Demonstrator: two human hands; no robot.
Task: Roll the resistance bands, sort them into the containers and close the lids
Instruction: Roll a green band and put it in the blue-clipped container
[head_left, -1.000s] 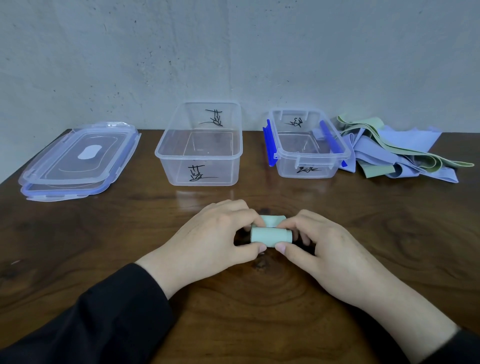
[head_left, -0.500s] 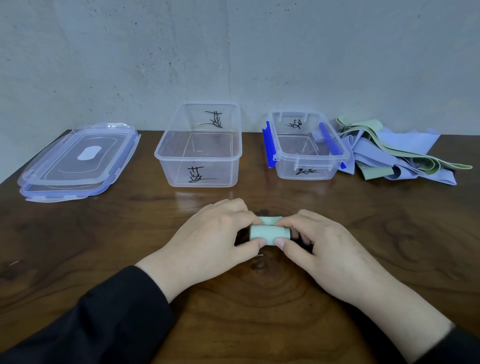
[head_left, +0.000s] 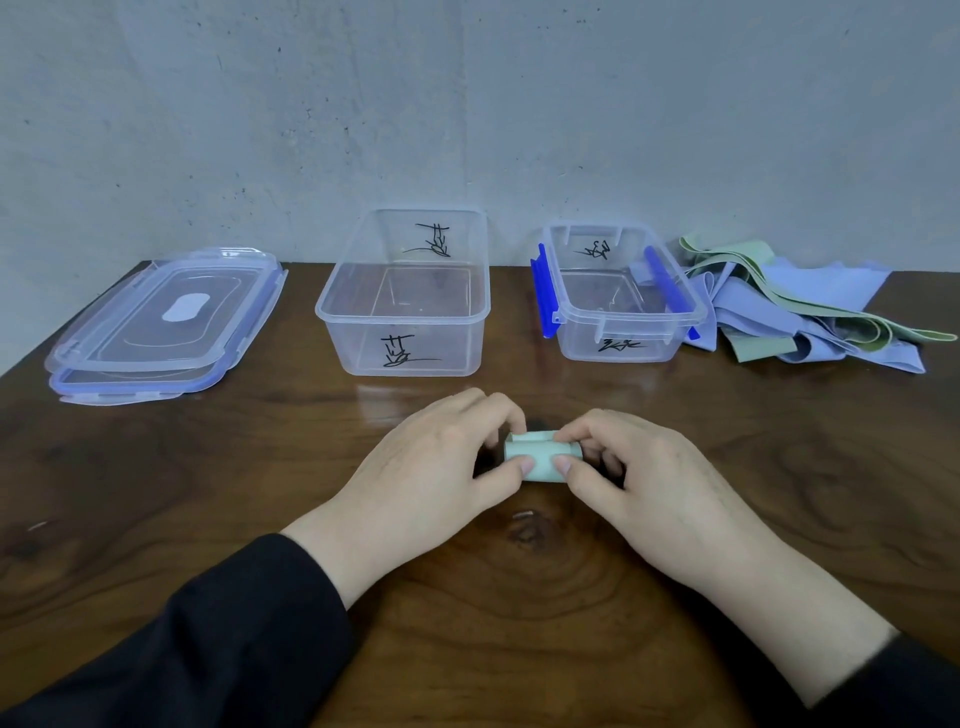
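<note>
Working largest to smallest: table (head_left: 156, 493), centre-frame; containers (head_left: 405, 312) w/ lids (head_left: 156, 322) upper left, empty. Left hand (head_left: 431, 467) & right hand (head_left: 660, 483) both pinch green band roll (head_left: 540, 460) at centre. Keep edges aligned, tension even; don't let tail spring.

I wear a black top with long sleeves. My left sleeve (head_left: 208, 639) and my right sleeve (head_left: 898, 686) stop before my bare hands.
</note>
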